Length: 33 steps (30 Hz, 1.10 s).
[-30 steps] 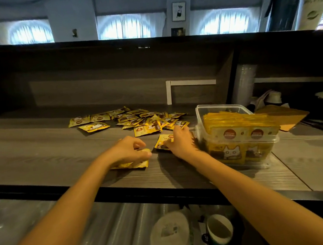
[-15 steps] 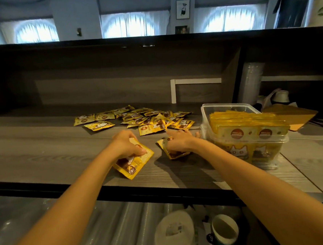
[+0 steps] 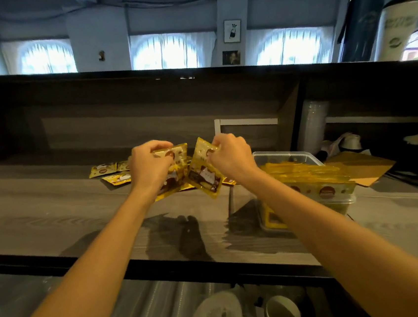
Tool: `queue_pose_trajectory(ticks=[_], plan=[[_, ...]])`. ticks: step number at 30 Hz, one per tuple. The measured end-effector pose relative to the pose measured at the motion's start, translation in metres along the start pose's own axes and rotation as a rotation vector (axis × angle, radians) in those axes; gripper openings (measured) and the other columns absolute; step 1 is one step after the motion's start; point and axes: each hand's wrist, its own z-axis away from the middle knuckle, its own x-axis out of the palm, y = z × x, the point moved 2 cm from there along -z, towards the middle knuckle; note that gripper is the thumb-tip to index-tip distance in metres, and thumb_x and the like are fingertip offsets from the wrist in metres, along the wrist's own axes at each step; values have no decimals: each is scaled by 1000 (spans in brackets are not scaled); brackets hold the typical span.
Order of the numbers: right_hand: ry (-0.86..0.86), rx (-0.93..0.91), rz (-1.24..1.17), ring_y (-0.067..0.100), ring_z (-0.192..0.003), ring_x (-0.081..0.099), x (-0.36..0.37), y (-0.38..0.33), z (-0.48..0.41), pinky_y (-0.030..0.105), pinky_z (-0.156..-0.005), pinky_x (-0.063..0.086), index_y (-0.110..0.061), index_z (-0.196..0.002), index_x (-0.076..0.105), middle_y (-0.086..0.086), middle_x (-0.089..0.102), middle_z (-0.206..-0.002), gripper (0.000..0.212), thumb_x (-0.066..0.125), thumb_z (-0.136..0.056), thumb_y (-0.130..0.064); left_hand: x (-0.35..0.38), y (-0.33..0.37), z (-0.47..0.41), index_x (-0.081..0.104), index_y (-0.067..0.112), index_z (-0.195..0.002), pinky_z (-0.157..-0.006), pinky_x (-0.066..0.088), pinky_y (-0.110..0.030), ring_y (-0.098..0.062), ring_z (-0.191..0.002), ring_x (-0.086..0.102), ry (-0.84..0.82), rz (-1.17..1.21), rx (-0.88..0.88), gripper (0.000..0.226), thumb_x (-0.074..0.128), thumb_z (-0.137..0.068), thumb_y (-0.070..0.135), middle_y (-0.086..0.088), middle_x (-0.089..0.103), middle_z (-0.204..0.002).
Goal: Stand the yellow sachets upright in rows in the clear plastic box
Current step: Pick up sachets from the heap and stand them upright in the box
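Head view: left grip (image 3: 152, 169), right grip (image 3: 231, 158), each pinching one sachet (image 3: 205, 174).

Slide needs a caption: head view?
Left hand and right hand each hold yellow sachets above the counter, beside the clear box.

The left hand (image 3: 149, 169) covers much of the yellow sachets (image 3: 174, 159) it grips; how many it holds cannot be told. The right hand (image 3: 231, 158) hides the top corner of the tilted sachet (image 3: 204, 177) it pinches, and its fingertips are out of sight behind the packet. Beyond both hands the loose pile (image 3: 106, 169) of sachets is mostly blocked, with only a few showing left of the left hand. The right forearm crosses the near corner of the clear plastic box (image 3: 287, 155), just right of the right hand. Print on every packet is too small to read. Below the forearms a cup (image 3: 283, 313) and a white roll (image 3: 216, 315) are blurred and run off the bottom edge
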Motion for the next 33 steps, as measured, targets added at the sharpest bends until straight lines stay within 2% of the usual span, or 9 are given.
queue_pose_trajectory(ticks=[2, 4, 6, 9, 13, 17, 21, 27, 33], plan=[[113, -70, 32, 29, -89, 60, -22, -3, -3, 35, -66, 45, -5, -90, 66, 11, 67, -90, 17, 51, -89, -13, 8, 13, -1, 71, 14, -96, -68, 52, -16, -10, -82, 62, 5, 48, 55, 23, 62, -81, -1, -4, 69, -93], [183, -111, 22, 30, -94, 62, -43, 0, -5, 38, -73, 49, -6, -95, 70, 12, 70, -95, 20, 51, -89, -9, 19, 26, -3, 71, 18, -87, -74, 54, -24, -12, -84, 64, -16, 80, 94, 24, 61, -81, -4, -3, 69, -88], [240, -114, -18, 30, -100, 62, -64, 8, -7, 40, -82, 52, -6, -104, 69, 13, 70, -104, 22, 54, -89, -6, 31, 38, -6, 69, 18, -85, -70, 54, -19, -8, -83, 62, -44, 112, 123, 25, 59, -82, -5, 1, 67, -86], [329, -64, -10, 27, -103, 62, -92, 31, -10, 35, -80, 51, -7, -110, 66, 13, 68, -109, 23, 53, -91, -8, 55, 58, -8, 67, 18, -83, -71, 55, -21, -11, -89, 63, -87, 195, 187, 22, 63, -82, -3, 2, 65, -88], [354, 2, 29, 24, -98, 65, -117, 69, -15, 26, -72, 49, -9, -109, 66, 11, 69, -105, 21, 52, -93, -13, 96, 84, -7, 64, 17, -82, -58, 48, -7, 1, -74, 55, -152, 225, 271, 18, 64, -82, -1, 8, 60, -80], [326, 60, 3, 29, -100, 63, -130, 108, -18, 42, -84, 55, -9, -108, 67, 14, 68, -104, 21, 52, -93, -11, 139, 94, -6, 65, 11, -84, -59, 47, -7, -2, -74, 54, -200, 237, 308, 13, 64, -82, -1, 7, 59, -78], [216, 101, -14, 25, -100, 63, -128, 137, -20, 37, -83, 55, -5, -111, 64, 14, 66, -107, 22, 52, -93, -10, 171, 87, -7, 65, 8, -86, -55, 42, 3, 1, -72, 50, -286, 189, 337, 12, 60, -84, -3, 13, 53, -74], [-131, 118, 65, 23, -97, 63, -114, 161, -24, 32, -83, 53, -7, -112, 65, 12, 66, -102, 24, 52, -93, -11, 195, 62, -14, 58, 19, -73, -60, 44, -15, -10, -81, 56, -603, 58, 271, 25, 62, -82, -4, 3, 58, -78], [-442, 113, 238, 14, -89, 53, -100, 162, -30, 26, -82, 43, -6, -111, 65, 4, 56, -92, 25, 48, -95, -13, 203, 56, -20, 63, 16, -80, -66, 49, -18, -13, -85, 58, -928, -164, 237, 16, 60, -83, 1, 0, 60, -84]])
